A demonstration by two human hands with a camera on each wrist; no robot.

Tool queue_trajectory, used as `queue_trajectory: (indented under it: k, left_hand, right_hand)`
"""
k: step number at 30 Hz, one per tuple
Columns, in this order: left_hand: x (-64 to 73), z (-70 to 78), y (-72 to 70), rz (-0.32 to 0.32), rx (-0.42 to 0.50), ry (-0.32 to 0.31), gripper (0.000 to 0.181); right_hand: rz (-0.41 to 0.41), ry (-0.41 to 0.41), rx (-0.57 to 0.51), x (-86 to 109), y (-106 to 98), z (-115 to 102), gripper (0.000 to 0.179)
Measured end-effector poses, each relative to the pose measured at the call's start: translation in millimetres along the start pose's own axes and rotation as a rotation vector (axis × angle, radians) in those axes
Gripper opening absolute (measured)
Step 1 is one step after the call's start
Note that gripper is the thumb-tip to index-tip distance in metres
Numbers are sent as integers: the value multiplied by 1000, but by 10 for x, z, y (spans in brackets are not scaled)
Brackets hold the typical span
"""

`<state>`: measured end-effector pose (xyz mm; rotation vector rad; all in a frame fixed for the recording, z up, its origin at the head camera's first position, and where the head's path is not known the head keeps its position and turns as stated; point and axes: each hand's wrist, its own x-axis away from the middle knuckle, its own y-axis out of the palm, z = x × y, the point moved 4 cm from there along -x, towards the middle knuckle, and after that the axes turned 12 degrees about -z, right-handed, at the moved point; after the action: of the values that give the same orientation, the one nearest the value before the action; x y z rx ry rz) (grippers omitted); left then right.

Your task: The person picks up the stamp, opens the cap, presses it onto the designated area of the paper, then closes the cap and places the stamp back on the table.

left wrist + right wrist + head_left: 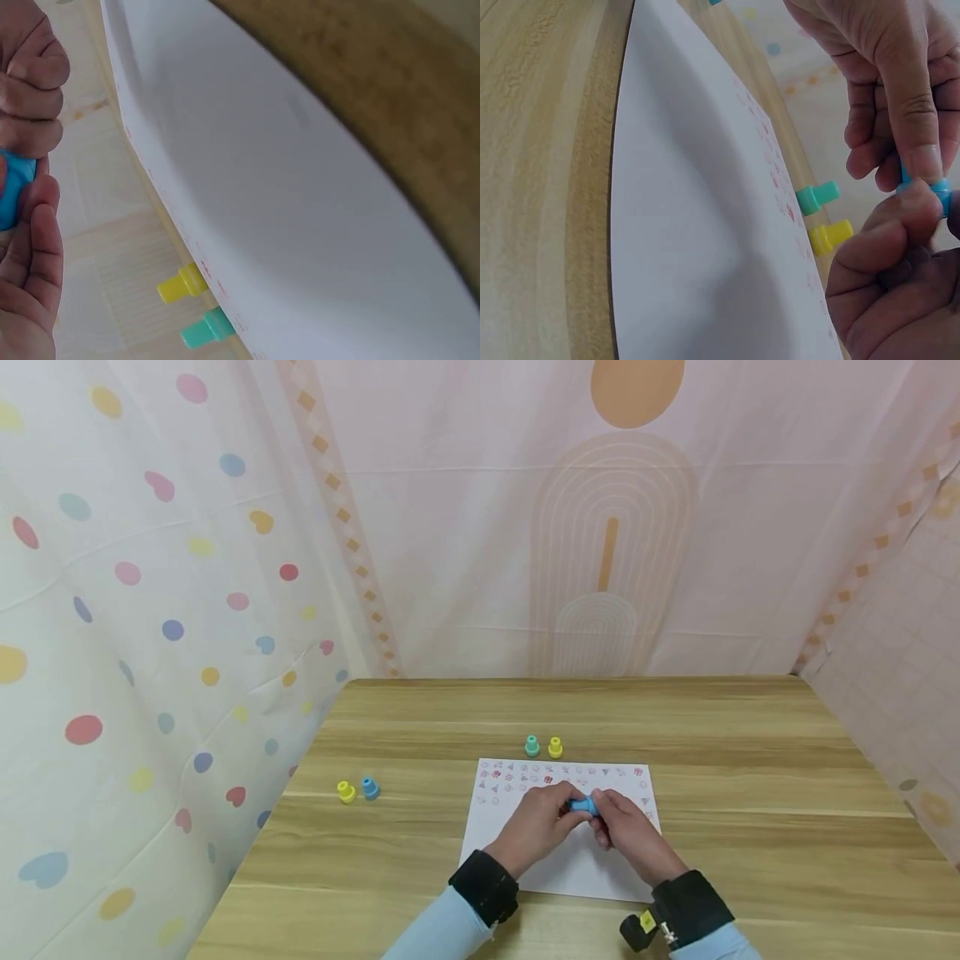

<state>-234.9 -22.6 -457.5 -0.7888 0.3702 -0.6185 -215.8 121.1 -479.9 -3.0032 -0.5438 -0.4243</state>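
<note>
Over the white paper point(570, 868), both hands meet at a small blue stamp point(583, 807). My left hand point(536, 822) pinches its left end between thumb and fingers. On the other end, the fingertips of my right hand point(633, 835) grip it, thumb on top. In the right wrist view the blue stamp point(943, 196) shows only partly between the fingers, the rest hidden. Rows of small, mostly red and purple prints run along the paper's far part; its near part is blank white.
A teal stamp point(532, 746) and a yellow stamp point(555, 747) stand just beyond the paper's far edge. Farther left on the wooden table point(405, 860) are another yellow stamp point(346, 792) and a blue one beside it. Patterned curtains point(450, 568) hang behind and at the sides.
</note>
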Motion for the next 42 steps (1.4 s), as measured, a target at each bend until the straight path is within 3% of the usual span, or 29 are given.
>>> queue_trajectory:
  k: [10, 16, 23, 35, 42]
  left_hand:
    - [2, -63, -40, 32, 203, -59, 14]
    - [-4, -57, -88, 58, 124, -24, 15]
    - [-6, -97, -154, 55, 23, -51, 16]
    - [-17, -184, -365, -27, -158, -154, 31]
    - [5, -240, -573, 4, -205, -150, 29]
  right_hand:
    - [-23, -66, 6, -4, -42, -28, 29]
    - [57, -45, 143, -16, -64, -22, 30]
    - [121, -20, 308, -29, -73, -20, 36]
    - [135, -11, 350, -8, -75, -23, 35]
    - [127, -10, 327, -6, -80, 4, 35]
